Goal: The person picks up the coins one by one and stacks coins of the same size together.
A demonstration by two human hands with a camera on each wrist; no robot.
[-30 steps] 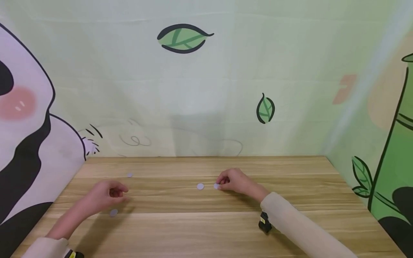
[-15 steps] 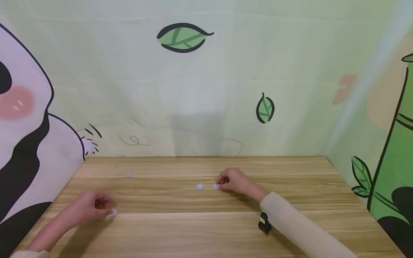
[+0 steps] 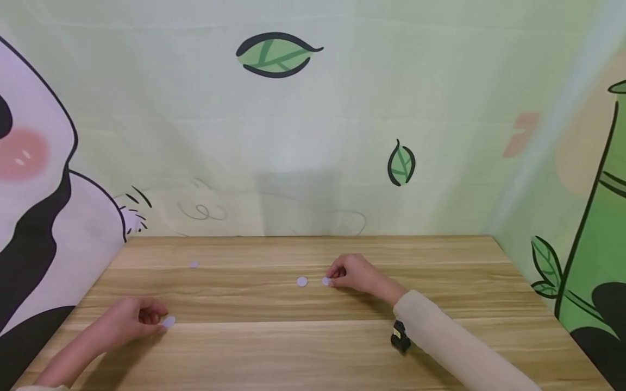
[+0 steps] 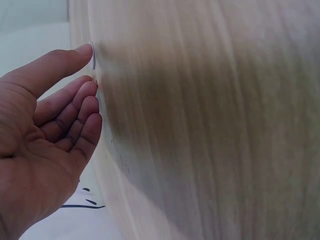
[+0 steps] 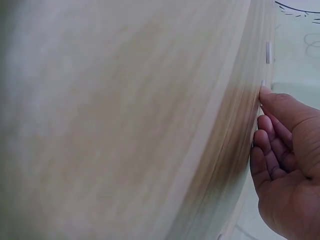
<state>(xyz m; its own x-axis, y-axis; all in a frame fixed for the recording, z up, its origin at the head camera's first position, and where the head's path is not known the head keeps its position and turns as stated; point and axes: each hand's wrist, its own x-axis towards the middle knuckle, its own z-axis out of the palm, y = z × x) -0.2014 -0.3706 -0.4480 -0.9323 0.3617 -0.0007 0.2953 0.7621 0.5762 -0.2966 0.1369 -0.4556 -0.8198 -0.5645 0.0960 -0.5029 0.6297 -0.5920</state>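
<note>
Several small white discs lie on the wooden table. My left hand (image 3: 128,324) has its thumb at one disc (image 3: 169,321); in the left wrist view the thumb touches this disc (image 4: 93,56), seen edge-on, with a small gap between disc and index fingertip. Farther right, my right hand (image 3: 356,273) holds thumb and index finger together at the edge of another disc (image 3: 326,281), partly covered by the fingertips. The right wrist view shows the right thumb low against the table, its other fingers (image 5: 270,150) curled.
Just left of the right hand lies a separate disc (image 3: 302,282). Another disc (image 3: 194,264) sits near the table's back left. Behind the wooden table (image 3: 274,353) hangs a backdrop (image 3: 313,119) printed with leaves and a panda. A black wrist device (image 3: 400,336) hangs under the right sleeve.
My left hand has moved left and down toward the nearer left disc, and its thumb now touches it. The right hand stays at its disc. The head view has shifted slightly.
</note>
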